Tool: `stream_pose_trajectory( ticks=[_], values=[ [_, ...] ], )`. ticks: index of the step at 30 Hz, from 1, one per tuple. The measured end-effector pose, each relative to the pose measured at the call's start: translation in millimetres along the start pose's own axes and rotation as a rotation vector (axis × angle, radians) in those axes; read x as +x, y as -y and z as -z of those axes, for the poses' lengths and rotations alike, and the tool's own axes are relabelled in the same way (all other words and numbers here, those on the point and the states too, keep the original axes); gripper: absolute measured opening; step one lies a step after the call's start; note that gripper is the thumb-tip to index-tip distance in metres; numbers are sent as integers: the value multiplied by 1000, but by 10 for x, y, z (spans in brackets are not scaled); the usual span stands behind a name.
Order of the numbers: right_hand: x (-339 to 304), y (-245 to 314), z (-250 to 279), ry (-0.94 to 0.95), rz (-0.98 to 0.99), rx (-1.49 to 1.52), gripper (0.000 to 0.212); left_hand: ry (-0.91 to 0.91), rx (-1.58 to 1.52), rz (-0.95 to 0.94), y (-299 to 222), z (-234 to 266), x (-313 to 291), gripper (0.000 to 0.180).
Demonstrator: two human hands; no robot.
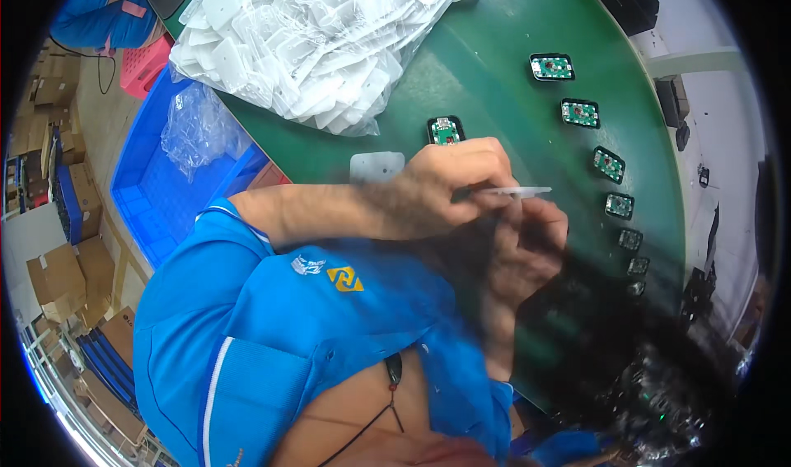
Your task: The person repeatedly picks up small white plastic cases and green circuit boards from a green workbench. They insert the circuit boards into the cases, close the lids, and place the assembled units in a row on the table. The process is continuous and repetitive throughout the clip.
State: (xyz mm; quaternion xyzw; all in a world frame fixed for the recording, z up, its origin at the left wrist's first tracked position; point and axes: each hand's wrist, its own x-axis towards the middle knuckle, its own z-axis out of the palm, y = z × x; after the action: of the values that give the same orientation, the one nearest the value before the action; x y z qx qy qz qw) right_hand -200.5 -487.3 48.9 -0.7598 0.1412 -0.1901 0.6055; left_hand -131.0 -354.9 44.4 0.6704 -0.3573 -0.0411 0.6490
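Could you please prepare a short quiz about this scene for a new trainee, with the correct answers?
1. Name it: What thin thing is at the fingertips of the left hand and right hand?
2. True or false: The blue bin is full of shoes.
3. Choose: On which side of the green table, as pictured, is the row of circuit boards? A: left. B: right.

Key: 1. A white plate. 2. False; crumpled clear plastic is in it. 3. B.

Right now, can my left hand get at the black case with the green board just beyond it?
Probably yes: the black case sits right by your left hand, nothing visible between them, but that hand pinches a thin white piece it may need to release.
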Motion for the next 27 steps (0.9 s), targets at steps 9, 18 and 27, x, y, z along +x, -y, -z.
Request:
stream_pose_trajectory(
  ticks=[9,18,27],
  values=[
    [137,57,204,-19,108,-206,21,-47,-601,469,27,45,8,8],
    [348,100,146,310,-286,169,21,-34,-571,487,-17,72,-7,9],
    [424,108,94,314,-189,69,21,1,-517,391,36,197,52,14]
  ],
)
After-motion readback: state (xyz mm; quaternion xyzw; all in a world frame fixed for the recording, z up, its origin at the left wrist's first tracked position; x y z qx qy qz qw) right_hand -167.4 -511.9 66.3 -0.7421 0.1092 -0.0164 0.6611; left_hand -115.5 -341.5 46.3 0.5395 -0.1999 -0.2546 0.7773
